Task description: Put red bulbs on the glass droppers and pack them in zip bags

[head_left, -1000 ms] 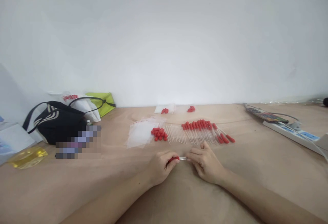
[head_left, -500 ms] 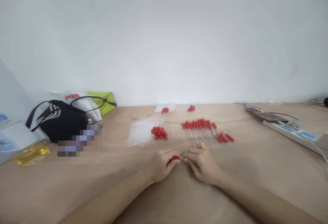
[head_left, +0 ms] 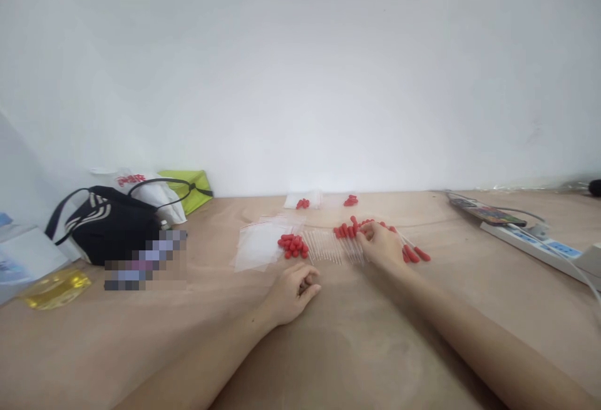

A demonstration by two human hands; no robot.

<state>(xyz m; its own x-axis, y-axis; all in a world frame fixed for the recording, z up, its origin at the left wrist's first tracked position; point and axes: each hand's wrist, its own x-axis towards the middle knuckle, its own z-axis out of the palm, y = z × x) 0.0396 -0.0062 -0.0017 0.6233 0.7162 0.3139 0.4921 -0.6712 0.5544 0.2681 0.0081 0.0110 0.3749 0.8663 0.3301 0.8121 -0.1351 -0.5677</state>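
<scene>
My left hand [head_left: 295, 292] rests low over the table with nothing in it, its fingers loosely curled and the thumb apart. Further up and to the right, my right hand [head_left: 379, 244] has its fingers pinched on a red-tipped stick [head_left: 354, 220] at the row of red-tipped sticks [head_left: 346, 232]. The hand covers part of that row. Several plain pale sticks [head_left: 323, 245] lie side by side to the left of it. Beside them is a pile of loose red caps [head_left: 293, 246], nearest to my left hand. A few red-tipped sticks [head_left: 413, 253] lie slanted at the right end.
Clear plastic bags [head_left: 258, 244] lie left of the red pile. Two small clusters of red pieces [head_left: 303, 203] sit near the wall. A black bag [head_left: 113, 225] and a yellow packet [head_left: 56, 289] stand left; a phone [head_left: 491, 211] and a white power strip [head_left: 530, 241] are right.
My right hand has moved up and right to the row, carrying the red-tipped stick. My left hand has let go of its red end and shifted slightly left, its fingers loosened.
</scene>
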